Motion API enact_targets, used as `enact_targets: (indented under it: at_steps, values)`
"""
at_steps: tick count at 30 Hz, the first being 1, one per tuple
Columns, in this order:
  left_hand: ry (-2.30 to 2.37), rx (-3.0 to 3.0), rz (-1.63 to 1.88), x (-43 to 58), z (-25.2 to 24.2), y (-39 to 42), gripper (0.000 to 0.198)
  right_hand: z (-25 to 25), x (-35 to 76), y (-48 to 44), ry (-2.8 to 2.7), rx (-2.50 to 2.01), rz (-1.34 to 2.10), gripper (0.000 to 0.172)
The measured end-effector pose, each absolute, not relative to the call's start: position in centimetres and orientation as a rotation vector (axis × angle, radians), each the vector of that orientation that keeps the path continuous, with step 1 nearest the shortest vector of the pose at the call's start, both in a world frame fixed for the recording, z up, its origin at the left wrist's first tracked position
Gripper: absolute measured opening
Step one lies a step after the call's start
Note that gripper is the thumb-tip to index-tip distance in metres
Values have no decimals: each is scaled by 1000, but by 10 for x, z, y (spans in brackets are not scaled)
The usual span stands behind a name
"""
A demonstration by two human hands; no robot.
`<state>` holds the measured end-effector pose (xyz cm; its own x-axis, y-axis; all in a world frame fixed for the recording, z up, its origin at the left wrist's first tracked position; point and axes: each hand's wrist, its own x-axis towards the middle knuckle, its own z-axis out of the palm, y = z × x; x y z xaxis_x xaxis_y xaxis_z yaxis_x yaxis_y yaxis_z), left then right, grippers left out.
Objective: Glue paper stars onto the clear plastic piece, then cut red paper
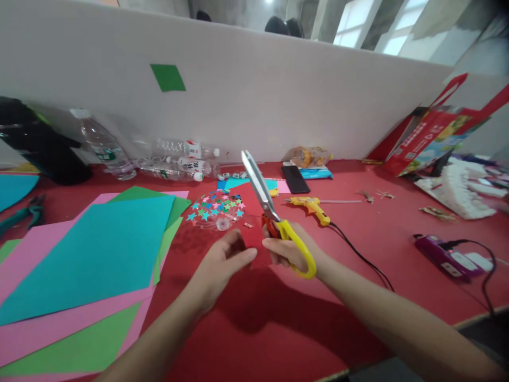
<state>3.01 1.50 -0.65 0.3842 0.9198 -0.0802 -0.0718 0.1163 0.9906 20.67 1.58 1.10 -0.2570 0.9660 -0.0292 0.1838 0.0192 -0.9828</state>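
Note:
Yellow-handled scissors (296,245) are held in my right hand (284,249), their blades pointing up and away and looking closed. Left of them, my left hand (222,260) has its thumb and fingers round the edge of a red paper piece (251,236), which blends with the red table. Just beyond my left hand lie colourful paper stars (217,204) around a clear plastic bottle bottom (222,223). A yellow glue gun (312,207) with its black cord rests to the right of the scissors.
Blue, pink and green paper sheets (119,244) cover the left side. Plastic bottles (178,162) and a black flask (43,143) stand or lie by the white partition (238,95). A phone (295,179), a purple power strip (447,257) and a red bag (433,132) are rightward.

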Motion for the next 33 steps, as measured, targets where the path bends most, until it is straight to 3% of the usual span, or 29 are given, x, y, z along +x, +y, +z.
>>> enact_targets:
  at_steps: [5, 12, 16, 20, 24, 33]
  values:
    - [970, 1305, 823, 32, -2, 13, 15, -12, 201, 13, -1484, -1157, 1265, 30]
    - [1004, 1401, 750, 34, -1, 13, 23, -31, 206, 7, -1416, -1087, 1290, 29]
    - [1037, 1382, 921, 34, -4, 16, 29, -29, 214, 5, -1401, -1076, 1291, 32]
    - [974, 1226, 1177, 25, 2, 22, 7, -21, 233, 7, -1635, -1107, 1277, 38]
    - [946, 1161, 1381, 12, 10, 26, 6, -11, 245, 11, -1988, -1165, 1202, 49]
    - [1110, 1302, 1370, 8, 6, 24, 13, -5, 228, -1, -2117, -1120, 1395, 58]
